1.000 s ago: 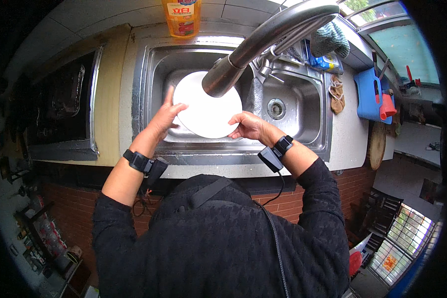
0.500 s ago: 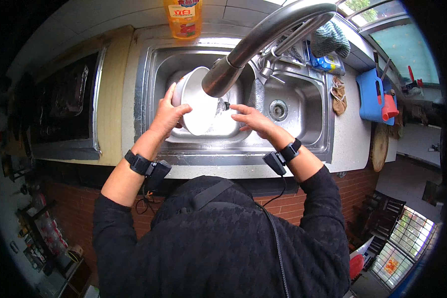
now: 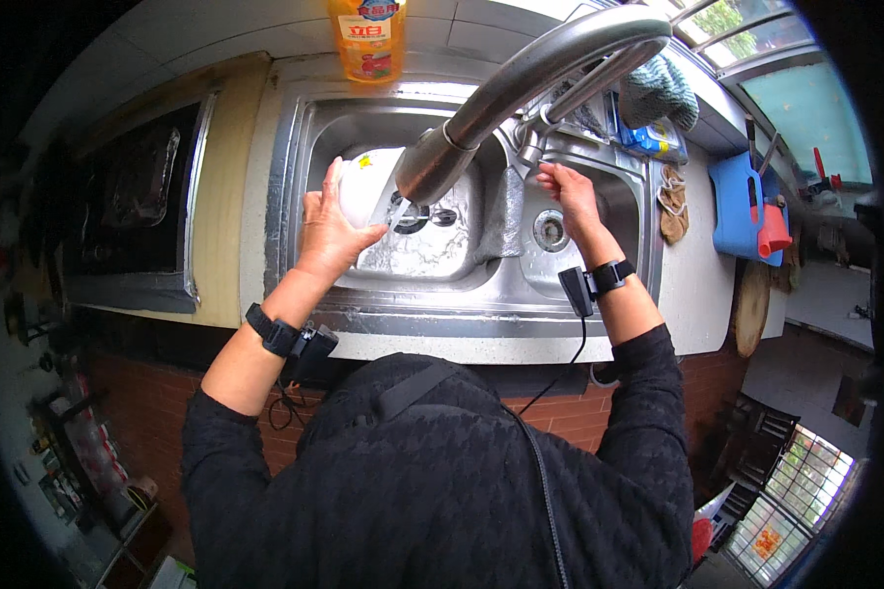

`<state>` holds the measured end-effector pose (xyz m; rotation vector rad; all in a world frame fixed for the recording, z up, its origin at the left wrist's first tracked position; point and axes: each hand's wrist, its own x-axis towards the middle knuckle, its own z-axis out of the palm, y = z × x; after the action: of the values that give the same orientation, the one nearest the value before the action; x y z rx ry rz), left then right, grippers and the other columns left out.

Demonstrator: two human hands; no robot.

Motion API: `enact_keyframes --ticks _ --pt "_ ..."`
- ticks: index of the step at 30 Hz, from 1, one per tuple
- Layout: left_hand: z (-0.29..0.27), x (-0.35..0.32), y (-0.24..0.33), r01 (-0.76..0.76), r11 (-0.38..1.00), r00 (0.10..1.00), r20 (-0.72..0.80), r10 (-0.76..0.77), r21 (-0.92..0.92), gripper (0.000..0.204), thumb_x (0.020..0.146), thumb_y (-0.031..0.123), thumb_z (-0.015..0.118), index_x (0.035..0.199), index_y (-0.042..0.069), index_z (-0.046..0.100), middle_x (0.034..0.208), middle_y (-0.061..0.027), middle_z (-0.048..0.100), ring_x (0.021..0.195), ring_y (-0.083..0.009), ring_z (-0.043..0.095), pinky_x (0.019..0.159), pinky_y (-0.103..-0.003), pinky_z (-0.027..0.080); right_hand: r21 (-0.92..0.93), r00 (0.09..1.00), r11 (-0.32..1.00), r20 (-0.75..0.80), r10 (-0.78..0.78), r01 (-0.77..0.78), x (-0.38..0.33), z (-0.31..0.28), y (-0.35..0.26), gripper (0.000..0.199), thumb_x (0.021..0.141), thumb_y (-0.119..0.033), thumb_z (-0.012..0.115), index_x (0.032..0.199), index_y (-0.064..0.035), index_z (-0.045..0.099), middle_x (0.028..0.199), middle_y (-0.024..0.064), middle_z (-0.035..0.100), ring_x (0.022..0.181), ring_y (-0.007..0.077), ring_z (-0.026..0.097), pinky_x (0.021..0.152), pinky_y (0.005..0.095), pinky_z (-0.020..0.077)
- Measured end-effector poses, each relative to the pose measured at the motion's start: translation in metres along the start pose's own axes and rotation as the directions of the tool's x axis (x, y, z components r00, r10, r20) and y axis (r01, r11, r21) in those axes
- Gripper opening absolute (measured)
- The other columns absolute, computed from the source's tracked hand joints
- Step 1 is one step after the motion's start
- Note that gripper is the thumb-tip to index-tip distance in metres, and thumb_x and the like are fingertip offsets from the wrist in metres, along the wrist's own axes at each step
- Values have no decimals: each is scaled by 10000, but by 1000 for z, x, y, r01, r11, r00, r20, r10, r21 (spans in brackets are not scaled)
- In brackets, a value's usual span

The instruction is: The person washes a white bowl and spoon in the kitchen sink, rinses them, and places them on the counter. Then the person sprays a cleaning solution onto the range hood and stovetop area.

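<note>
The white plate (image 3: 363, 187) stands tilted on edge in the left basin of the steel sink (image 3: 295, 196), under the spout of the big grey faucet (image 3: 521, 88), and my left hand (image 3: 329, 231) has it. My left fingers are held close together and curl over the plate's near rim, with the thumb pointing toward the spout, so the plate sits just past my fingertips and leans away from me. Water falls from the spout just beside my left thumb and strikes the basin floor below it. My left forearm rises from the lower left across the counter edge, the wrist bent slightly inward, with a black wrist strap (image 3: 270, 331) on it. My right hand (image 3: 570, 196) is up at the faucet's base, over the right basin; its fingers are bunched and hooked toward the faucet lever (image 3: 525, 152), though I cannot tell whether they actually pinch it or only touch it. The round drain (image 3: 550, 229) lies just below those fingers. My right forearm reaches straight up from the lower right and carries a black band (image 3: 609, 277). Beyond my left fingers, an orange bottle (image 3: 368, 39) stands at the back of the counter.
</note>
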<state>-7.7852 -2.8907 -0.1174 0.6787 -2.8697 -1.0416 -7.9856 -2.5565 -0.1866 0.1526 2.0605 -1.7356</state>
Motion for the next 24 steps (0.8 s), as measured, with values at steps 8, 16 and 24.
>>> enact_keyframes --ticks 8,16,24 --pt "-11 1 -11 -82 997 987 -139 82 6 1171 528 260 885 1471 220 192 1130 -198 462 1095 -345 457 969 -388 420 -9 997 998 -59 57 -58 10 4 -15 280 959 -226 475 1015 -41 677 821 2 660 668 63 524 603 204 397" --pt "-72 -3 -83 410 74 851 351 -390 -909 769 713 271 558 1386 12 290 1246 -225 483 1108 -381 550 811 -552 547 -328 800 896 425 423 -300 -18 62 -21 309 902 -327 589 1090 -84 618 957 52 624 747 147 607 630 303 508" --pt "-82 -14 -160 276 -280 764 386 -517 -920 738 691 21 494 1388 -1 253 1352 -235 374 1248 -419 403 1031 -607 386 -469 668 804 469 578 -366 1 135 11 564 871 -442 600 1314 -111 491 1297 116 498 1008 330 596 690 434 569"
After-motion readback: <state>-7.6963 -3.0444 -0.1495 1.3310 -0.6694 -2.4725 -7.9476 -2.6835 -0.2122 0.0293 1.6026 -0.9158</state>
